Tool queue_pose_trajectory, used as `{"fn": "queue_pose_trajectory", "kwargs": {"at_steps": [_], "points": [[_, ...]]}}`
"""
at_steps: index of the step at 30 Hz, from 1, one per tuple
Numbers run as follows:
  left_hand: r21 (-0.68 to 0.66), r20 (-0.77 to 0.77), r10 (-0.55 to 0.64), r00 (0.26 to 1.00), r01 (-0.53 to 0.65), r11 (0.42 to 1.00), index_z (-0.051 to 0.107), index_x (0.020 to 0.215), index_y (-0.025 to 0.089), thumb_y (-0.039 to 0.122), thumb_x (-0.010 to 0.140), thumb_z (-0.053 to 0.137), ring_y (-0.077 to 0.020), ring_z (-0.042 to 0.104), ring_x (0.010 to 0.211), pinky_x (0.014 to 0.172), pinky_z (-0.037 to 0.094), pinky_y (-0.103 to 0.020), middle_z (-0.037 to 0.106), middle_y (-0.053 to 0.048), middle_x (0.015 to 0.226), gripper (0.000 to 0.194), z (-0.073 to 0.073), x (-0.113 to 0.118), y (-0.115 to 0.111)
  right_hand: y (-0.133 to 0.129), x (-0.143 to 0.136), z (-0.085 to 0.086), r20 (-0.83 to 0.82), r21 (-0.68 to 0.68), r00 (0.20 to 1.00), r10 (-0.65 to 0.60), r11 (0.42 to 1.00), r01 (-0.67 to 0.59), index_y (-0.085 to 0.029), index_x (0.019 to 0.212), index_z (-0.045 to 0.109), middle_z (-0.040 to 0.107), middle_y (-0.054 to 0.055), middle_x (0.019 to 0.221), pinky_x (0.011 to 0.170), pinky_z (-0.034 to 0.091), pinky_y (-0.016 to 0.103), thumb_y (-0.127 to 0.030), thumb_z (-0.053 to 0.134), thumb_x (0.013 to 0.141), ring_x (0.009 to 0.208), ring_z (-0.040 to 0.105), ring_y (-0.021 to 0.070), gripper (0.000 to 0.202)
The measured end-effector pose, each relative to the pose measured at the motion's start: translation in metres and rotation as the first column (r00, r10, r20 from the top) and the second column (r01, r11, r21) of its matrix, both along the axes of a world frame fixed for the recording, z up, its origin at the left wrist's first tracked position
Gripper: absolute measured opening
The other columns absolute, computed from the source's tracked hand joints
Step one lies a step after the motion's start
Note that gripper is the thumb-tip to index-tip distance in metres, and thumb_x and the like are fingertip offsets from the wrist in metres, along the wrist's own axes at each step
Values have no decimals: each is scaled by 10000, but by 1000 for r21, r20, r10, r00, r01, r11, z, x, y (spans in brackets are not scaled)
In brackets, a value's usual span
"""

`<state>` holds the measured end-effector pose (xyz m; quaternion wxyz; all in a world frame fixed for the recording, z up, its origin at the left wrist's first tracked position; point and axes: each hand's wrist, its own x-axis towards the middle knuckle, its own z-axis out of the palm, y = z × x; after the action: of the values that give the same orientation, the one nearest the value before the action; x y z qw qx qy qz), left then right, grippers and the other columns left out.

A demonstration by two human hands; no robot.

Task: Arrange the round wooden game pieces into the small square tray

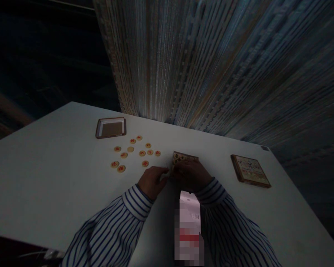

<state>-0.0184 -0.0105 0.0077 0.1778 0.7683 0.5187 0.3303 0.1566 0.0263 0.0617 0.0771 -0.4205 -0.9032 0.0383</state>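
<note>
Several round xiangqi pieces (142,153) with red characters lie scattered on the white table, left of my hands; one (130,149) shows a blank face. A small box (185,154) with dark-marked pieces inside sits in front of me, partly covered by my right hand (193,172). That hand's fingers curl down at the box's near left side. My left hand (153,181) is closed beside it, thumb and fingertips together at the box's left edge. Whatever either hand pinches is too dark and small to make out.
An open, shallow tray-like lid (111,128) lies at the back left of the table (58,167). To the right rests a flat box (250,170) with a printed top. A lit phone (189,211) is between my forearms. A patterned curtain (167,66) hangs behind.
</note>
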Motion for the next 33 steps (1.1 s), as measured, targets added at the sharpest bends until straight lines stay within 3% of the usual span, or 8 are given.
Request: {"fn": "queue_pose_trajectory", "kwargs": {"at_steps": [23, 33], "points": [[47, -60, 14, 998, -11, 999, 625, 965, 141, 166, 730, 538, -215, 621, 837, 756, 492, -348, 687, -84, 874, 252, -2, 0, 0, -4, -4, 8, 133, -74, 991, 1, 997, 9, -204, 795, 647, 677, 43, 803, 700, 313, 300, -330, 503, 802, 767, 595, 183, 192], [59, -69, 12, 998, -8, 998, 628, 955, 140, 183, 727, 549, -211, 624, 809, 732, 498, -344, 688, -82, 854, 245, -1, 0, 0, -4, -4, 7, 103, -105, 995, -2, 994, 13, -204, 797, 648, 680, 43, 825, 741, 296, 319, -308, 499, 796, 810, 589, 182, 182]]}}
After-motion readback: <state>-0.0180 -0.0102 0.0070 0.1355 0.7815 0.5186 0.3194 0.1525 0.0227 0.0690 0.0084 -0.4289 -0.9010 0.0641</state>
